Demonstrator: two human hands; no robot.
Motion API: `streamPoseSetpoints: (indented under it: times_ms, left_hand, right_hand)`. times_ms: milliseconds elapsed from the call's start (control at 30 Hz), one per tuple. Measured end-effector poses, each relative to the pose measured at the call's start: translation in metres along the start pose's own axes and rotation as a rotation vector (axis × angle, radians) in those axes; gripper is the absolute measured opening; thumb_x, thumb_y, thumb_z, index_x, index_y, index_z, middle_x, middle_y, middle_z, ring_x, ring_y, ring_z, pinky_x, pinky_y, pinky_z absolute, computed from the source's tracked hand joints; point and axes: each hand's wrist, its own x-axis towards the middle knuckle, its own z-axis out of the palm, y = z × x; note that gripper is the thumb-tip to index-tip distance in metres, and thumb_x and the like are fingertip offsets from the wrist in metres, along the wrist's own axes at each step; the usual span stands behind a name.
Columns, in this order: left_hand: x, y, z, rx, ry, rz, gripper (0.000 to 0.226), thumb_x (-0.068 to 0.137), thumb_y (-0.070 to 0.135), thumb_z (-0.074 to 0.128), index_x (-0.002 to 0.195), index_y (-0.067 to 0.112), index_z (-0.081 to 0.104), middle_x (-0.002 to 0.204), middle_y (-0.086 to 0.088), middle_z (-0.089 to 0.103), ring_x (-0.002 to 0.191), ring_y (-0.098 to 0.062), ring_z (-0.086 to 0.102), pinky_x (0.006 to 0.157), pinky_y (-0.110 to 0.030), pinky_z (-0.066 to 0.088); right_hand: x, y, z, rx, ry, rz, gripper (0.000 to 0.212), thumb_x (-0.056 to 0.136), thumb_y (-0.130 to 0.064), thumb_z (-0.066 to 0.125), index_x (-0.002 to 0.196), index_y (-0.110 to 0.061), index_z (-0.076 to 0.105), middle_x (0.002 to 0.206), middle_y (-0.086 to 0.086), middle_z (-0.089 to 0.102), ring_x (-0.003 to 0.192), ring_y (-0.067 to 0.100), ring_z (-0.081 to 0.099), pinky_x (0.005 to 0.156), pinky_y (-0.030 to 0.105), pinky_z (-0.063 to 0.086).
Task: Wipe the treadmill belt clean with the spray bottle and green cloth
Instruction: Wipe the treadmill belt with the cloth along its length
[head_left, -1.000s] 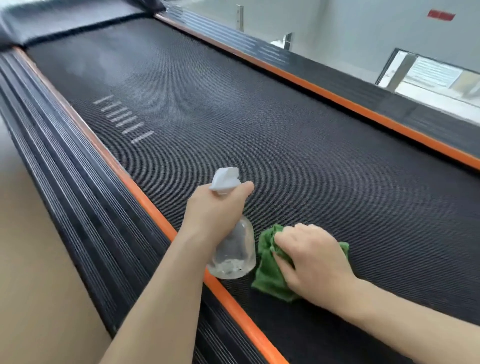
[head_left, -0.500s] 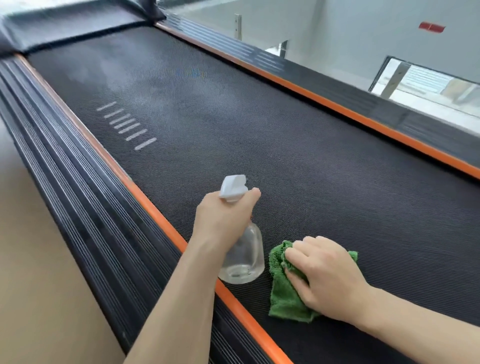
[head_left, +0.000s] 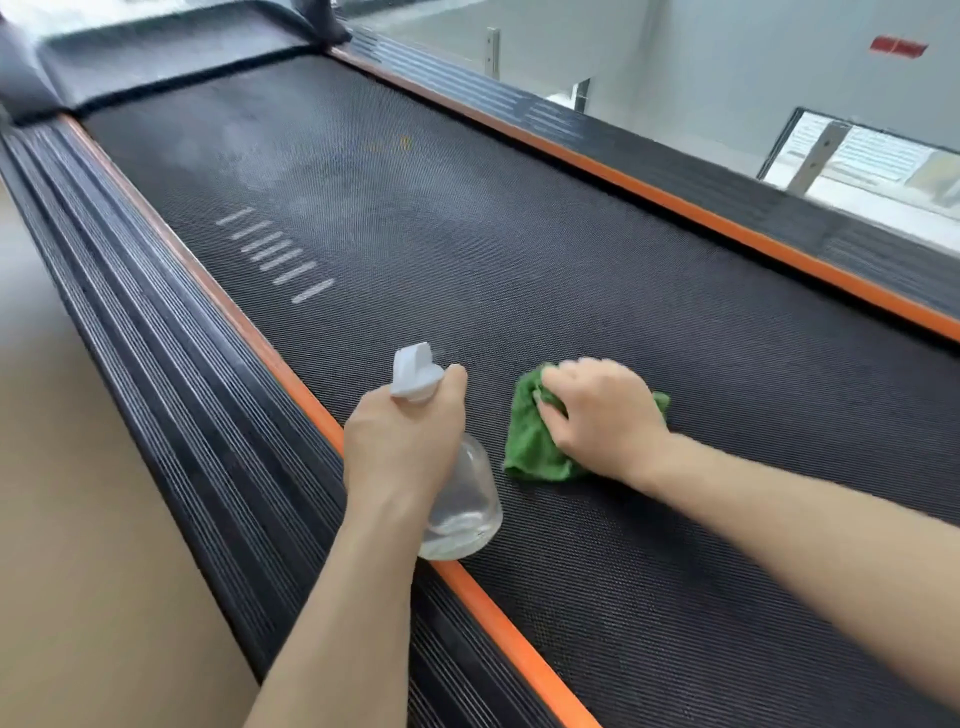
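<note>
Your left hand (head_left: 402, 447) grips the spray bottle (head_left: 457, 499), ready to mist. Your right hand (head_left: 597, 415), slightly blurred, seemingly presses the green cloth (head_left: 530, 447) against the treadmill belt (head_left: 519, 249) to scrub.

Cloth (head_left: 530, 441) on belt (head_left: 571, 270) — spray bottle (head_left: 457, 499) just left, over belt's edge

We are seeing a tan floor (head_left: 78, 519) lying along the treadmill's left edge and a red sign (head_left: 898, 45) hanging on the far wall (head_left: 727, 62).

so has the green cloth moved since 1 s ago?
Yes. The green cloth has slid up the belt, away from the left orange strip, under the right hand.
</note>
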Motion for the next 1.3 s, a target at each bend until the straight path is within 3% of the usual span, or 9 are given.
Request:
streamPoseSetpoints:
  times_ms: [267, 400, 600, 700, 800, 867, 1133, 1233, 1300]
  left_hand:
    - [0.003, 0.002, 0.001, -0.088, -0.05, -0.047, 0.047, 0.068, 0.063, 0.066, 0.079, 0.018, 0.075, 0.084, -0.003, 0.075, 0.092, -0.032, 0.073, 0.096, -0.052, 0.058]
    - [0.004, 0.001, -0.003, -0.103, -0.024, -0.039, 0.043, 0.075, 0.06, 0.071, 0.08, 0.017, 0.076, 0.083, -0.003, 0.074, 0.09, -0.032, 0.072, 0.093, -0.052, 0.059]
    - [-0.002, 0.006, 0.0, 0.037, -0.062, 0.072, 0.042, 0.092, 0.051, 0.07, 0.07, 0.015, 0.065, 0.072, -0.001, 0.067, 0.084, -0.029, 0.066, 0.082, -0.041, 0.053]
    - [-0.003, 0.008, 0.004, 0.097, -0.087, 0.084, 0.042, 0.092, 0.052, 0.07, 0.071, 0.015, 0.066, 0.078, -0.004, 0.07, 0.093, -0.033, 0.069, 0.091, -0.045, 0.056]
    - [-0.002, 0.008, 0.006, 0.121, -0.094, 0.086, 0.044, 0.092, 0.053, 0.069, 0.068, 0.017, 0.063, 0.073, -0.003, 0.067, 0.087, -0.031, 0.068, 0.084, -0.043, 0.055]
    - [-0.001, 0.006, 0.005, 0.118, -0.092, 0.086, 0.042, 0.091, 0.053, 0.069, 0.072, 0.016, 0.068, 0.077, -0.003, 0.07, 0.087, -0.028, 0.067, 0.082, -0.04, 0.053]
    - [-0.012, 0.013, 0.006, 0.144, -0.083, 0.062, 0.039, 0.089, 0.05, 0.07, 0.079, 0.013, 0.075, 0.082, -0.005, 0.073, 0.09, -0.028, 0.068, 0.085, -0.04, 0.054]
    - [-0.017, 0.015, 0.007, 0.148, -0.083, 0.08, 0.038, 0.09, 0.049, 0.07, 0.08, 0.013, 0.075, 0.085, -0.006, 0.075, 0.093, -0.03, 0.069, 0.088, -0.041, 0.055]
    - [-0.021, 0.017, 0.008, 0.163, -0.101, 0.087, 0.038, 0.091, 0.048, 0.07, 0.079, 0.012, 0.075, 0.085, -0.007, 0.075, 0.093, -0.031, 0.069, 0.089, -0.041, 0.055]
  right_hand:
    - [0.093, 0.004, 0.029, -0.072, -0.002, 0.376, 0.024, 0.095, -0.032, 0.044, 0.088, -0.016, 0.059, 0.091, 0.006, 0.068, 0.085, 0.032, 0.062, 0.074, 0.038, 0.042]
    - [0.006, -0.035, 0.0, 0.087, -0.025, 0.045, 0.019, 0.083, -0.035, 0.05, 0.073, -0.019, 0.052, 0.073, 0.001, 0.06, 0.069, 0.027, 0.057, 0.065, 0.037, 0.04]
    - [-0.059, -0.021, -0.033, 0.139, -0.17, -0.386, 0.019, 0.084, -0.036, 0.058, 0.076, -0.02, 0.05, 0.074, -0.004, 0.053, 0.069, 0.02, 0.048, 0.065, 0.034, 0.038]
    - [0.005, 0.005, -0.005, 0.06, -0.056, -0.136, 0.021, 0.085, -0.034, 0.052, 0.07, -0.019, 0.049, 0.069, 0.002, 0.057, 0.065, 0.027, 0.055, 0.061, 0.034, 0.037]
    - [0.069, 0.027, 0.019, 0.004, -0.048, 0.267, 0.021, 0.09, -0.032, 0.047, 0.073, -0.021, 0.044, 0.078, 0.005, 0.064, 0.076, 0.032, 0.06, 0.065, 0.035, 0.035]
    - [0.08, 0.019, 0.022, -0.024, -0.055, 0.352, 0.019, 0.092, -0.031, 0.046, 0.077, -0.019, 0.049, 0.083, 0.005, 0.067, 0.08, 0.032, 0.06, 0.069, 0.037, 0.038]
    - [-0.089, -0.041, -0.036, 0.147, -0.067, -0.107, 0.019, 0.084, -0.034, 0.057, 0.073, -0.021, 0.048, 0.071, -0.002, 0.052, 0.068, 0.022, 0.047, 0.063, 0.038, 0.037]
    - [-0.074, -0.021, -0.032, 0.124, -0.101, -0.243, 0.02, 0.087, -0.034, 0.054, 0.075, -0.019, 0.051, 0.072, -0.002, 0.054, 0.067, 0.022, 0.05, 0.063, 0.037, 0.04]
    - [-0.034, -0.004, -0.015, 0.054, -0.045, -0.133, 0.021, 0.087, -0.033, 0.051, 0.075, -0.016, 0.054, 0.071, 0.003, 0.059, 0.067, 0.027, 0.055, 0.063, 0.038, 0.042]
